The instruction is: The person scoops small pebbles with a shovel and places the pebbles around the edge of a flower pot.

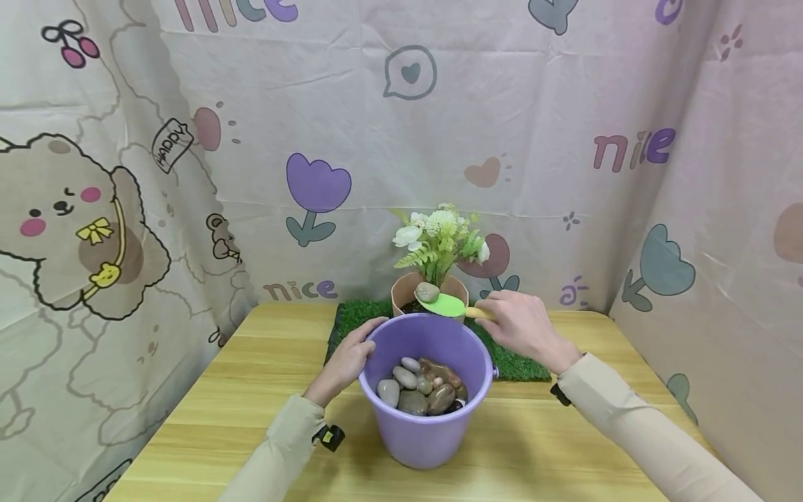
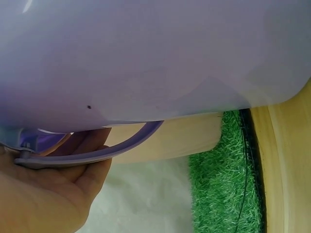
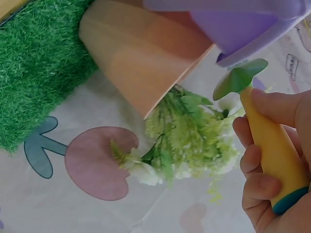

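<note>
A purple bucket (image 1: 422, 440) holds several smooth grey and brown stones (image 1: 413, 402). My left hand (image 1: 343, 359) grips its left rim; in the left wrist view the fingers wrap beside the bucket's handle (image 2: 92, 158). My right hand (image 1: 523, 324) holds a garden trowel with a yellow grip (image 3: 269, 141) and a green blade (image 1: 447, 305). On the blade's tip lies one rounded stone (image 1: 427, 292), above the bucket's far rim and in front of the flower pot (image 1: 409, 284). White and green flowers (image 1: 442, 226) stand in that pot, with dark filling partly visible inside.
Under the pot lies a green artificial grass mat (image 1: 359, 315), partly hidden by the bucket. The wooden table (image 1: 251, 390) carries everything. Printed cloth (image 1: 401, 139) hangs behind and along both sides.
</note>
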Tool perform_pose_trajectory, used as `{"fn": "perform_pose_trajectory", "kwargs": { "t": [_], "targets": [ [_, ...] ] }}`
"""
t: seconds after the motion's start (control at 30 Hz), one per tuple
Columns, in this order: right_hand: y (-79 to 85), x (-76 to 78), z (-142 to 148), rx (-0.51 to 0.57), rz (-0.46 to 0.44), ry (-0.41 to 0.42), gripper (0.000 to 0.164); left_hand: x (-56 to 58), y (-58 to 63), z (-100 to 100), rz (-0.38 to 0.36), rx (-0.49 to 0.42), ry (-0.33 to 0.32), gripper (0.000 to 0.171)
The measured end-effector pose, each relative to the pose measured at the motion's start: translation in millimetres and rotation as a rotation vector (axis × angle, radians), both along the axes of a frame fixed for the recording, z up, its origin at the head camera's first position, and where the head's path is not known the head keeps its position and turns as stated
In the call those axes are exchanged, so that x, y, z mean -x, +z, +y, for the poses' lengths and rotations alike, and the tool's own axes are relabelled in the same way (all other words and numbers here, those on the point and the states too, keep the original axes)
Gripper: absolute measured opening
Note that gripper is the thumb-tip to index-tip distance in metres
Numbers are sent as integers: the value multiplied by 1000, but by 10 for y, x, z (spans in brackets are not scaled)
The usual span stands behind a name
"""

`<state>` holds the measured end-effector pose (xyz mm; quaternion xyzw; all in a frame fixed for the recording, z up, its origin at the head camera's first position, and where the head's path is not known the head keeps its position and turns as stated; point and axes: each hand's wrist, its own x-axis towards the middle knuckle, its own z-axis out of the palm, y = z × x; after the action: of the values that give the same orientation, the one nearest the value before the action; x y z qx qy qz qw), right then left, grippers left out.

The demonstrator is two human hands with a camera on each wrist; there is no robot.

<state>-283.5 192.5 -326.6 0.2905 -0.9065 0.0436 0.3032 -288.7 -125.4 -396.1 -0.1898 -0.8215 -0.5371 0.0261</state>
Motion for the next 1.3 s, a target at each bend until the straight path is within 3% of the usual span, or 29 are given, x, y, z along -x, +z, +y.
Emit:
{"fn": "perform_pose_trajectory", "kwargs": {
  "t": [0.57,0.73,1.03,1.3],
  "targets": [
    [-112,495,-48,-84,-107,17,18,-5,-18,-9,10,13,10,62],
    [-113,592,-132,-112,-156,32,13,2,-33,-10,14,25,24,62],
    [-39,725,-234,-142,-327,17,7,5,-20,5,10,24,4,62],
    [-9,820,-296,-159,-393,-17,7,8,-24,3,6,17,12,61]
  ]
}}
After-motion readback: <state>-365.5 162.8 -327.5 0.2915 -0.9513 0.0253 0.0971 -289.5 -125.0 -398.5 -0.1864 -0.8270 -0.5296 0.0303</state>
